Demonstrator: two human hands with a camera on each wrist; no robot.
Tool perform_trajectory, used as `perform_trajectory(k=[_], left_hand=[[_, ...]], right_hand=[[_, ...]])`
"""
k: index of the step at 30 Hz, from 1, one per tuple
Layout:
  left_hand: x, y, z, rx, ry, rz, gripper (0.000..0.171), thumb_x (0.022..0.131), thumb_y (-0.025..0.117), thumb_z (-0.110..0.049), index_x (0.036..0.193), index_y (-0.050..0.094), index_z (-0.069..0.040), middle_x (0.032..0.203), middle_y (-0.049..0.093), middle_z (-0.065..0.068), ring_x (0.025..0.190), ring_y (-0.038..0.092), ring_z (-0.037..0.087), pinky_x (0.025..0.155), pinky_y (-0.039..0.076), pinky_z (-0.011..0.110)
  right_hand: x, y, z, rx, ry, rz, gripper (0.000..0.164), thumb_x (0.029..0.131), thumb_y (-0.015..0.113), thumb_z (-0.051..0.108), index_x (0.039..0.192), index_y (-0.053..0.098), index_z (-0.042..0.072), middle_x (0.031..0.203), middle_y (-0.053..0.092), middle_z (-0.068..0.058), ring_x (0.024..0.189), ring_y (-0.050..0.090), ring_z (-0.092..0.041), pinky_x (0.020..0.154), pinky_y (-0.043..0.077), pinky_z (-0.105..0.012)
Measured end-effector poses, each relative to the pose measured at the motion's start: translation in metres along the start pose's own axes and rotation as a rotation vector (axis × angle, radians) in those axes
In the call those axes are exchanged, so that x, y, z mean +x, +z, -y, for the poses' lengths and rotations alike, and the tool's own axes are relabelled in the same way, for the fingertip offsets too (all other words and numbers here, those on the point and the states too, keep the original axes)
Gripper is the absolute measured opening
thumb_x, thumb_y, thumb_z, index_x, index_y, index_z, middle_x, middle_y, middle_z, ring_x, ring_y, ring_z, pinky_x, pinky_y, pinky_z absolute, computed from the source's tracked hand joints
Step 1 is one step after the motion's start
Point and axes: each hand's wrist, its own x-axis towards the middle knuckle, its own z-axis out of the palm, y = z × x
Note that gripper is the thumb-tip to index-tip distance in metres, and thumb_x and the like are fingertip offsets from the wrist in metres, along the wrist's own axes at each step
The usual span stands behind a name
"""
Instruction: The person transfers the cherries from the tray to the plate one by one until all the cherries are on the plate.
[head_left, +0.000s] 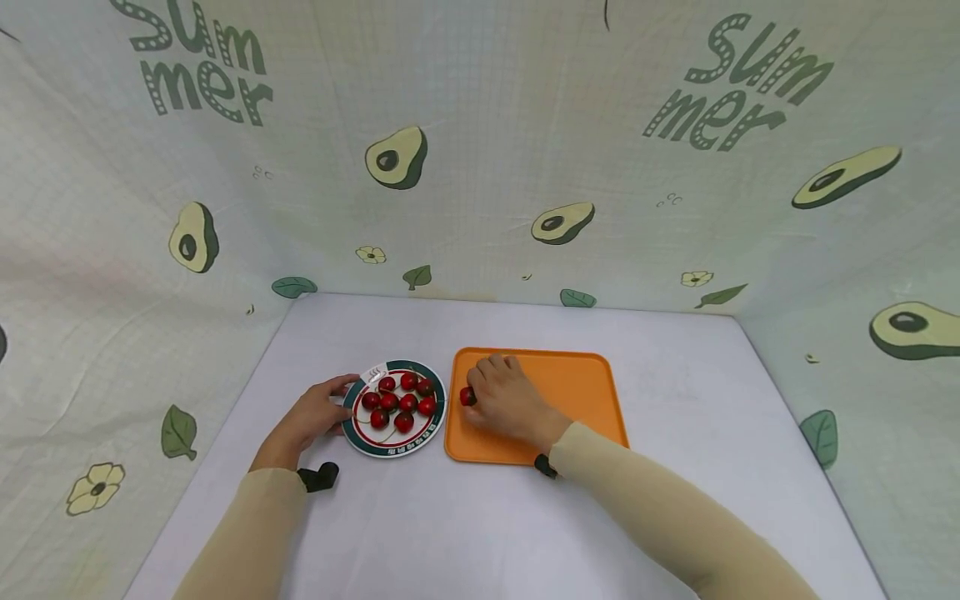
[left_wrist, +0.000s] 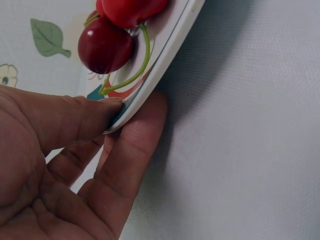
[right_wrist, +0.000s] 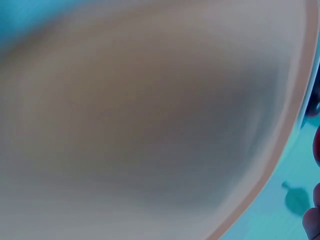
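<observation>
With thumb and fingers, my left hand (head_left: 313, 414) pinches the left edge of a round plate (head_left: 375, 448) with a green patterned rim. In the left wrist view the thumb lies on top of the rim and a finger is beneath it; the plate's edge looks lifted off the cloth. Several red cherries (head_left: 388, 402) sit on the plate, some with green stems. My right hand (head_left: 506, 404) is over an orange tray (head_left: 577, 392), holding one dark red cherry (head_left: 468, 397) at its fingertips. The right wrist view shows only fingertips (right_wrist: 312, 220) at its edge.
The tray lies just right of the plate on a white table (head_left: 450, 533). A pale curtain (head_left: 480, 100) printed with avocados and leaves hangs behind and at both sides. Dark wrist-worn pieces (head_left: 321, 477) show under the sleeves.
</observation>
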Motion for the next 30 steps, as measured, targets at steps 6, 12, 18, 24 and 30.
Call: perform_trajectory(k=[6, 12, 18, 24, 30], left_hand=[[0.0, 0.001, 0.001, 0.003, -0.005, -0.003, 0.075, 0.092, 0.066, -0.001, 0.162, 0.04, -0.012, 0.15, 0.043, 0.026, 0.082, 0.061, 0.02, 0.07, 0.054, 0.028], [-0.001, 0.0, 0.0, 0.004, -0.002, 0.002, 0.074, 0.093, 0.067, -0.002, 0.162, 0.04, -0.012, 0.15, 0.043, 0.026, 0.082, 0.06, 0.02, 0.069, 0.054, 0.028], [0.0, 0.001, 0.001, -0.014, -0.001, 0.007, 0.075, 0.093, 0.067, -0.001, 0.162, 0.04, -0.011, 0.15, 0.042, 0.026, 0.083, 0.061, 0.02, 0.069, 0.055, 0.027], [0.0, 0.001, 0.002, -0.013, -0.003, 0.007, 0.075, 0.093, 0.067, -0.002, 0.162, 0.04, -0.012, 0.15, 0.042, 0.025, 0.085, 0.061, 0.021, 0.07, 0.055, 0.027], [0.0, 0.001, 0.002, -0.022, 0.002, 0.012, 0.075, 0.093, 0.066, -0.001, 0.162, 0.039, -0.011, 0.151, 0.041, 0.027, 0.084, 0.061, 0.021, 0.07, 0.055, 0.027]], right_hand=[[0.011, 0.002, 0.027, -0.04, -0.059, 0.018, 0.039, 0.098, 0.063, 0.051, 0.107, 0.063, 0.013, 0.103, 0.059, -0.001, 0.1, 0.048, -0.02, 0.087, 0.039, -0.037], [0.018, 0.008, 0.049, -0.071, -0.088, 0.023, 0.038, 0.097, 0.062, 0.052, 0.107, 0.063, 0.015, 0.102, 0.059, 0.001, 0.098, 0.049, -0.019, 0.087, 0.039, -0.036], [0.023, 0.015, 0.061, -0.053, -0.096, 0.036, 0.041, 0.097, 0.062, 0.053, 0.113, 0.063, 0.015, 0.106, 0.06, 0.001, 0.101, 0.048, -0.019, 0.088, 0.039, -0.036], [0.026, 0.022, 0.066, -0.059, -0.097, 0.029, 0.041, 0.095, 0.063, 0.051, 0.112, 0.066, 0.015, 0.106, 0.061, 0.001, 0.099, 0.049, -0.018, 0.086, 0.039, -0.035], [0.027, 0.023, 0.069, -0.07, -0.093, 0.037, 0.04, 0.095, 0.063, 0.051, 0.111, 0.066, 0.015, 0.105, 0.06, 0.001, 0.096, 0.048, -0.018, 0.083, 0.037, -0.034]])
